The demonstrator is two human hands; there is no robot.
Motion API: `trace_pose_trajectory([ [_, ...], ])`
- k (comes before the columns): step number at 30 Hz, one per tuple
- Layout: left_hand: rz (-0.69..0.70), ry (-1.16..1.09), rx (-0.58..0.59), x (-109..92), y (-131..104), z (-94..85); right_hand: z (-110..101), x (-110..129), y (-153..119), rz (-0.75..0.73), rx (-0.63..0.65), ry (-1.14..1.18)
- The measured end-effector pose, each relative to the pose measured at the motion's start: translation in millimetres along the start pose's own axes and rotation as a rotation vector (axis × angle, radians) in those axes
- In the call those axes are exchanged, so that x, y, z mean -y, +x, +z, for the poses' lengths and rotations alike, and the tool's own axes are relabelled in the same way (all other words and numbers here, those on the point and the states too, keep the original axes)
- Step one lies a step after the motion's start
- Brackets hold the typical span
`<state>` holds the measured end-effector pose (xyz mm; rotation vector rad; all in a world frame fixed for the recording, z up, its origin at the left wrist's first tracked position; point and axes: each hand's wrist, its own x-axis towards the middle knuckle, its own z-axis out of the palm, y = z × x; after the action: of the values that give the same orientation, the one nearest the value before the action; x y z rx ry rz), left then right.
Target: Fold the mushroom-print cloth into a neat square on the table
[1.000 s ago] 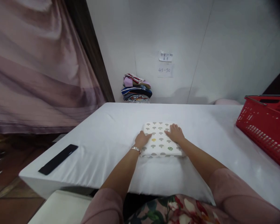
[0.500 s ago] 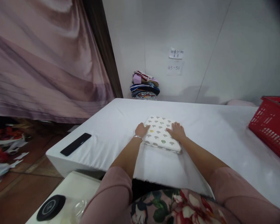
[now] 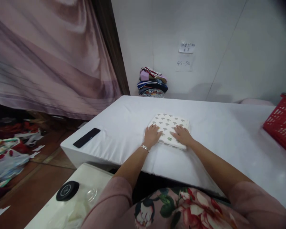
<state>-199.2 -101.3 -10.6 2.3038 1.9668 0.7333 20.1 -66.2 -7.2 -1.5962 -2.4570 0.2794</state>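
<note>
A folded white cloth (image 3: 169, 127) with small grey mushroom-like prints and a green mark lies flat on the white-covered table (image 3: 124, 127). My left hand (image 3: 152, 135), with a silver bracelet at the wrist, rests palm down on its near left part, fingers stretched out. On the right part of the cloth my right hand (image 3: 182, 135) lies flat, fingers spread. Both hands touch the top of the cloth without gripping it.
A black phone-like slab (image 3: 87, 137) lies at the table's left edge. A red basket (image 3: 282, 122) stands at the right. Folded clothes (image 3: 153, 82) are stacked by the wall. A white surface with a round black object (image 3: 67, 190) is at lower left.
My left hand has moved from the cloth's left edge onto its top. My right hand stays on the right part. The view has shifted slightly.
</note>
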Motion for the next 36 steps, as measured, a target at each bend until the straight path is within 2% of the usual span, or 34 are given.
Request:
trace_pose_trajectory([
  [3, -0.083, -0.119, -0.111, 13.3, -6.3, -4.8, -4.4, -8.0, -17.1, -0.082, -0.104, 0.096],
  [6, -0.249, -0.233, -0.221, 31.9, -22.0, -10.7, -4.7, -16.9, -46.7, -0.279, -0.176, 0.127],
  [8, -0.321, -0.287, -0.185, 40.9, -32.8, -13.9, -2.2, -22.5, -64.6, -0.403, -0.17, 0.098],
  [10, -0.343, -0.307, -0.096, 44.4, -39.0, -16.6, 1.7, -27.0, -74.3, -0.48, -0.171, 0.049],
  [12, -0.347, -0.279, -0.028, 43.1, -39.3, -18.2, 6.6, -30.3, -75.3, -0.521, -0.192, 0.002],
  [15, -0.352, -0.2, -0.004, 38.5, -33.5, -17.8, 14.9, -34.3, -68.7, -0.565, -0.242, -0.047],
  [21, -0.322, -0.213, -0.106, 41.8, -21.0, -12.9, 26.2, -38.6, -60.7, -0.578, -0.328, -0.114],
  [24, -0.331, -0.215, -0.156, 48.9, -8.2, -16.0, 25.7, -16.7, -60.5, -0.528, -0.325, -0.132],
  [27, -0.405, -0.206, -0.192, 60.4, 6.1, -23.4, 25.4, 29.9, -61.8, -0.462, -0.269, -0.156],
  [29, -0.466, -0.199, -0.161, 70.0, 11.6, -28.6, 26.6, 62.5, -63.3, -0.433, -0.216, -0.174],
  [31, -0.487, -0.194, -0.109, 78.2, 12.6, -33.1, 28.0, 84.2, -65.5, -0.437, -0.203, -0.179],
  [34, -0.476, -0.17, -0.097, 79.5, 6.9, -36.9, 28.5, 88.6, -71.2, -0.509, -0.209, -0.137],
  [36, -0.408, -0.137, -0.145, 69.1, -0.4, -36.2, 27.9, 80.1, -76.0, -0.56, -0.213, -0.096],
])
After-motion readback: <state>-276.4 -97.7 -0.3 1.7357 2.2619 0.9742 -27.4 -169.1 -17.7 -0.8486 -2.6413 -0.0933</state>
